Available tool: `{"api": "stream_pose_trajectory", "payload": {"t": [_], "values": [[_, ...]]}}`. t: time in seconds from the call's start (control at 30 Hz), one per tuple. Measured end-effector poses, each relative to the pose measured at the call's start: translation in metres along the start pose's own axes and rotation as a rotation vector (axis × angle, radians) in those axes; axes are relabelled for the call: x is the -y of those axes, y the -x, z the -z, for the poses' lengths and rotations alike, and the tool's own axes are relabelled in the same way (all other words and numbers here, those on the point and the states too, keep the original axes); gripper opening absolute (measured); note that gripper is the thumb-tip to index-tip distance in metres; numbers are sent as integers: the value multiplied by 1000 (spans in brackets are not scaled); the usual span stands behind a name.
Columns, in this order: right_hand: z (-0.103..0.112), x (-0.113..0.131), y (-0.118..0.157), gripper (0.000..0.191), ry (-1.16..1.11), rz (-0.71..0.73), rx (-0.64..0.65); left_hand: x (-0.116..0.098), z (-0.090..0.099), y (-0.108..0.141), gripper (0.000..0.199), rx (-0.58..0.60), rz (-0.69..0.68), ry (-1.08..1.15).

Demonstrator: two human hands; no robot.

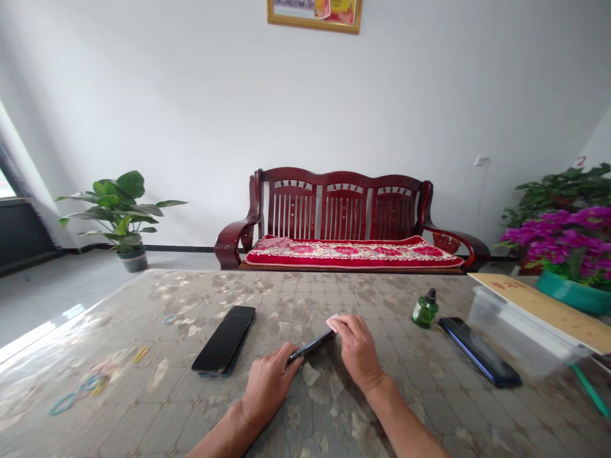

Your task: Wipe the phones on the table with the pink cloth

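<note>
My left hand (272, 381) is closed around the near end of a dark, thin phone (312, 345), which is tilted so that mostly its edge shows. At the phone's far end, my right hand (357, 350) pinches a small pale pink-white piece (333, 323) that looks like tissue or cloth, against or very near the phone's corner. Left of my hands, a second black phone (224, 340) lies flat with its dark screen up. To the right lie a blue-edged phone (480, 352) and a small green bottle (425, 309) with a black cap.
Several coloured rubber bands (90, 385) lie at the table's left. On the right, a clear plastic box (515, 331) has a tan board (548, 308) on top and a turquoise pot (575, 292) of purple flowers. A patterned cover lies over the table (157, 420); a red wooden bench (344, 210) stands beyond.
</note>
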State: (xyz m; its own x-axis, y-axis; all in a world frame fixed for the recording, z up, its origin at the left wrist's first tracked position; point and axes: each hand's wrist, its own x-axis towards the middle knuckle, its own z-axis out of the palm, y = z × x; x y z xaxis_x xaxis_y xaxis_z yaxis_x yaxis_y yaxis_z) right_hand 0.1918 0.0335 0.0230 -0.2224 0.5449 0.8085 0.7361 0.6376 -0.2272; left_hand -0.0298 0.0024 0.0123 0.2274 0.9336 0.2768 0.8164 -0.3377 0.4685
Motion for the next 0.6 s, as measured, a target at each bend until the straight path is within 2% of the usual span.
{"api": "stream_pose_trajectory", "payload": {"t": [0.1, 0.33, 0.6], "values": [[1, -5, 2, 32, 16, -38, -37, -1, 0, -1, 10, 12, 11, 1], [-3, 22, 1, 36, -40, 96, 65, 1, -4, -2, 11, -6, 21, 10], [-1, 4, 0, 32, 12, 3, -2, -2, -4, -3, 10, 15, 33, 45]]}}
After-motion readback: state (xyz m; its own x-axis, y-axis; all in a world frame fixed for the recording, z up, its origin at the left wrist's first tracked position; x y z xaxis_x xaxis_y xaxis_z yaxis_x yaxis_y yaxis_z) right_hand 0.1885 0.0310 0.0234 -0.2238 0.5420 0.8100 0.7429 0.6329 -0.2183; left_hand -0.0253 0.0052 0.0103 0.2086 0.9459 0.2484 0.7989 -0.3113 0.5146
